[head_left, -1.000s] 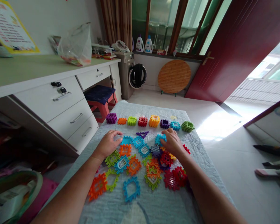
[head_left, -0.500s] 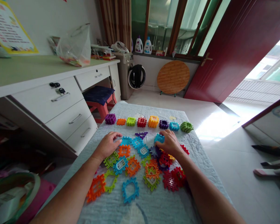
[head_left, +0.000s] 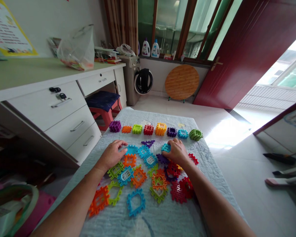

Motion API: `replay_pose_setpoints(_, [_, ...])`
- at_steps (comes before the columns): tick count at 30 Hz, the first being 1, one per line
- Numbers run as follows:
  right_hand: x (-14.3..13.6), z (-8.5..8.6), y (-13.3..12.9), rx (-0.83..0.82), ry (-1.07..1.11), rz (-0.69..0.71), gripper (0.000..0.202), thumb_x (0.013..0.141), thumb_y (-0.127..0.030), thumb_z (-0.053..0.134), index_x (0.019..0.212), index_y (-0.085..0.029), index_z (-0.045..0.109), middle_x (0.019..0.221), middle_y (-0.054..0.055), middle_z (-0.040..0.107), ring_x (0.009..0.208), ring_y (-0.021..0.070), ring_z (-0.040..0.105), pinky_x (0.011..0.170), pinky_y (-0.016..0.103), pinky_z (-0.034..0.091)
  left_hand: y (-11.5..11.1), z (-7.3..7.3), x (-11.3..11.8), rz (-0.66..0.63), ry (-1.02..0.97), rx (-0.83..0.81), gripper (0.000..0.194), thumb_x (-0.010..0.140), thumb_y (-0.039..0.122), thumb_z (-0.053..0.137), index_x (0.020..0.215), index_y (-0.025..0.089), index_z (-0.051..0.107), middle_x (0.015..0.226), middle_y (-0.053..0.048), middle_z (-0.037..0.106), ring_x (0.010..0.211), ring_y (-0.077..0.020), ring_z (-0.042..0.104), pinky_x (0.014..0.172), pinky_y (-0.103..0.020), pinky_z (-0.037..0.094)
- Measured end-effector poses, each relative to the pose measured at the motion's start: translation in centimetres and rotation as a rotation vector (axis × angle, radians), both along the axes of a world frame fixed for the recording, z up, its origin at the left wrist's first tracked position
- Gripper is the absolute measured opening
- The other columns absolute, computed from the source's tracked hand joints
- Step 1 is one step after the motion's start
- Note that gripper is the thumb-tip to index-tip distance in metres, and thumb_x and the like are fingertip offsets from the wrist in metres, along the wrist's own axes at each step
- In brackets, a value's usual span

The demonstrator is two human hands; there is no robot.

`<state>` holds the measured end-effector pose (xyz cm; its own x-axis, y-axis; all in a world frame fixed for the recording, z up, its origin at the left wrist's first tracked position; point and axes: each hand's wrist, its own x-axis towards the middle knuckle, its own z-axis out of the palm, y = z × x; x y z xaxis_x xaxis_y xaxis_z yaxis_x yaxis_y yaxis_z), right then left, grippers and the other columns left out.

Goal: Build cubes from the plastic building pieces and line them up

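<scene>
My left hand (head_left: 113,154) hovers at the left of the loose pieces, thumb and fingers apart, beside a flat light-blue piece (head_left: 131,149). My right hand (head_left: 177,152) has its thumb and fingers on another light-blue piece (head_left: 166,147), above a dark purple one (head_left: 162,159). Between the hands lie a purple triangle (head_left: 148,143) and more blue pieces (head_left: 150,160). Orange (head_left: 138,176), green (head_left: 158,195) and red pieces (head_left: 178,191) are scattered nearer me. Farther back, small stacks sorted by colour form a row, with a yellow stack (head_left: 160,129) the tallest.
A pale cloth (head_left: 160,220) covers the table. At the left stand a desk (head_left: 51,74) with drawers and a stool (head_left: 105,102) with a dark cushion. Beyond are a washing machine (head_left: 132,80), a round wooden board (head_left: 182,82) and a red door (head_left: 236,49).
The view has shifted slightly. Both hands stay nearly in place, with the right hand's fingers still at the light-blue piece.
</scene>
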<state>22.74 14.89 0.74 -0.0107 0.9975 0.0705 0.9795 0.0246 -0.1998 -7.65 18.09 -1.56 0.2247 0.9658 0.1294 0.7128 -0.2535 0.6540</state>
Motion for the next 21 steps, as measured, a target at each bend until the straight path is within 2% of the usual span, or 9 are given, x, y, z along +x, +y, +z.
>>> replay_pose_setpoints(6, [0.5, 0.4, 0.0, 0.074, 0.082, 0.002, 0.046, 0.063, -0.038, 0.067, 0.102, -0.015, 0.061, 0.098, 0.011, 0.056, 0.093, 0.0252, 0.05, 0.083, 0.034, 0.038, 0.0, 0.0, -0.1, 0.001, 0.003, 0.013, 0.032, 0.075, 0.035, 0.05, 0.098, 0.018, 0.062, 0.103, -0.007, 0.062, 0.09, -0.0218, 0.06, 0.085, -0.034, 0.049])
replay_pose_setpoints(9, [2.7, 1.9, 0.8, 0.142, 0.142, -0.023, 0.047, 0.064, -0.036, 0.065, 0.107, -0.016, 0.06, 0.101, 0.01, 0.056, 0.093, 0.0247, 0.051, 0.084, 0.035, 0.038, 0.0, -0.1, -0.2, 0.011, -0.007, 0.014, 0.032, 0.074, 0.036, 0.05, 0.098, 0.018, 0.062, 0.102, -0.006, 0.064, 0.09, -0.0218, 0.06, 0.084, -0.033, 0.048])
replay_pose_setpoints(12, [6.0, 3.5, 2.4, 0.2, 0.108, -0.041, 0.044, 0.066, -0.036, 0.063, 0.108, -0.021, 0.06, 0.104, 0.009, 0.056, 0.096, 0.026, 0.05, 0.085, 0.038, 0.037, 0.0, -0.2, -0.3, 0.021, -0.013, 0.013, 0.032, 0.074, 0.037, 0.05, 0.098, 0.018, 0.062, 0.101, -0.006, 0.064, 0.09, -0.0219, 0.06, 0.084, -0.033, 0.048])
replay_pose_setpoints(16, [10.0, 4.2, 5.2, 0.134, 0.003, -0.038, 0.045, 0.066, -0.036, 0.063, 0.109, -0.024, 0.061, 0.108, 0.008, 0.056, 0.104, 0.0295, 0.046, 0.086, 0.04, 0.035, 0.0, -0.2, -0.2, 0.032, -0.016, 0.006, 0.033, 0.075, 0.039, 0.05, 0.098, 0.019, 0.062, 0.101, -0.006, 0.065, 0.09, -0.0219, 0.06, 0.083, -0.033, 0.048])
replay_pose_setpoints(21, [11.9, 3.3, 7.6, -0.019, -0.098, 0.009, 0.048, 0.066, -0.036, 0.063, 0.112, -0.023, 0.062, 0.114, 0.009, 0.057, 0.106, 0.031, 0.046, 0.087, 0.041, 0.035, 0.1, -0.2, -0.1, 0.032, -0.018, -0.001, 0.033, 0.075, 0.039, 0.05, 0.098, 0.019, 0.062, 0.1, -0.006, 0.065, 0.09, -0.0219, 0.06, 0.083, -0.032, 0.048])
